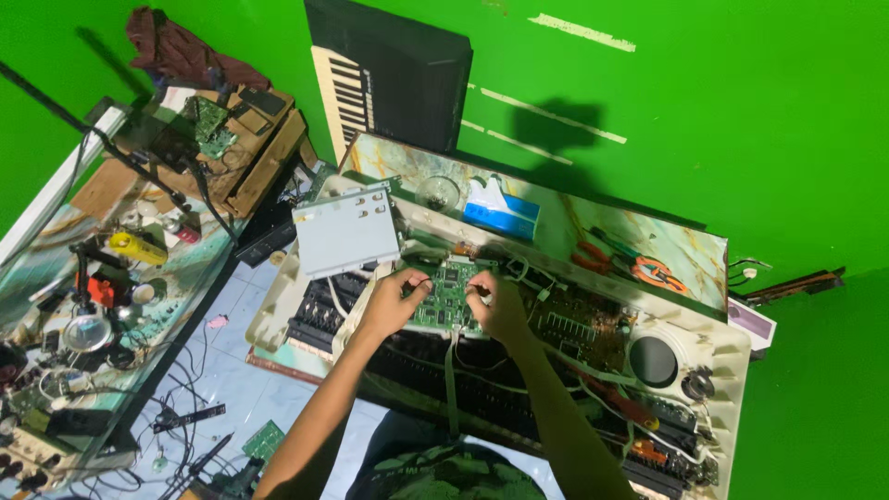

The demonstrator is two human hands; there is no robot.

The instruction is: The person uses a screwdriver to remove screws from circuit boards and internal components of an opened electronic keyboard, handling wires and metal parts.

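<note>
The green circuit board (451,296) lies inside the opened keyboard chassis (713,356), just below the grey metal plate (345,229), its long axis running roughly away from the person. The left hand (394,301) grips the board's left edge, fingers curled over it. The right hand (495,304) pinches at the board's upper right edge (what it pinches, a connector or the edge itself, cannot be told). The board sits directly between the two hands, each equally near. Orange-handled pliers (648,268) lie well apart to the right.
</note>
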